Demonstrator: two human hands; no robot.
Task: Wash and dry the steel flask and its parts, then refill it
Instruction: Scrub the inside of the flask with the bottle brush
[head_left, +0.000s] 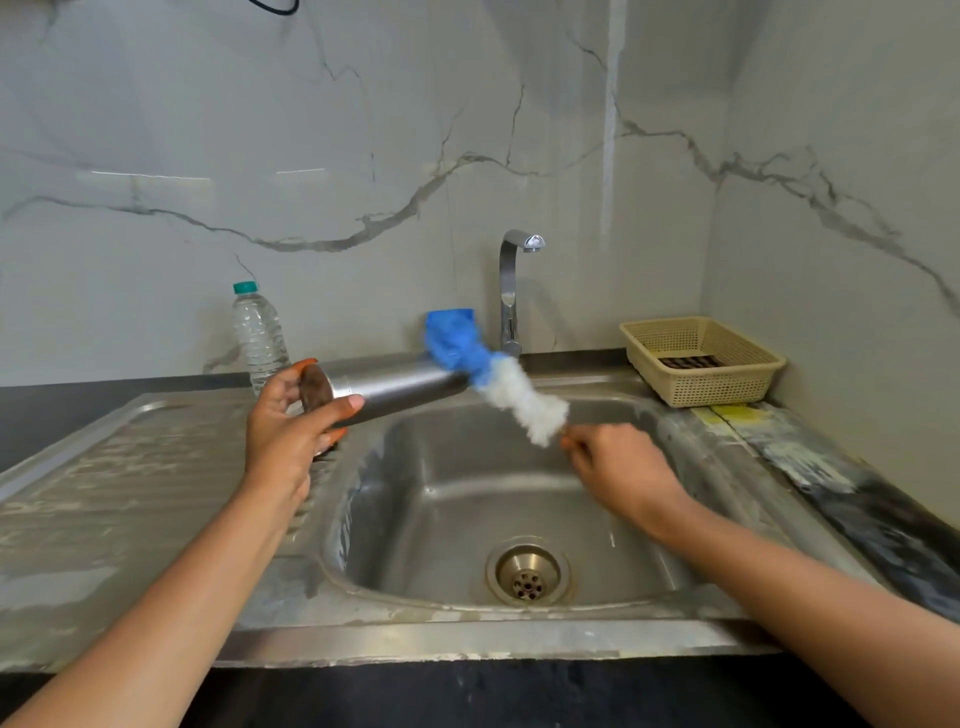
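1. Steel flask (395, 387) lies almost level in the air over the left rim of the sink (457, 499). The left hand (291, 431) grasps it round its base end, thumb across the near side and fingers curled behind. The flask's open mouth points to the right and slightly away, toward the tap.
2. The right hand (618, 467) is over the basin, its fingers closed round the handle of a bottle brush (524, 400). The handle itself is mostly hidden inside the grip.
3. The brush slants up and to the left from that hand. Its bristles are white near the hand and blue at the far end, which is at the flask's mouth. The brush is blurred, so whether its tip is inside the flask cannot be told.
4. Below the hands the steel basin is wet, with a round drain (527, 574) in its floor.
5. A ribbed draining board (130, 467) runs off to the left of the basin, under the left forearm.
6. A chrome tap (511, 291) stands behind the basin, its spout turned to the right.
7. A clear plastic water bottle (258, 338) with a green cap stands upright behind the left hand, against the wall.
8. A beige plastic basket (701, 384) sits at the back right corner of the sink, with something dark lying in it.
9. The dark counter (883, 519) borders the sink on the right, smeared with pale marks. A grey-veined marble wall (311, 156) rises behind.
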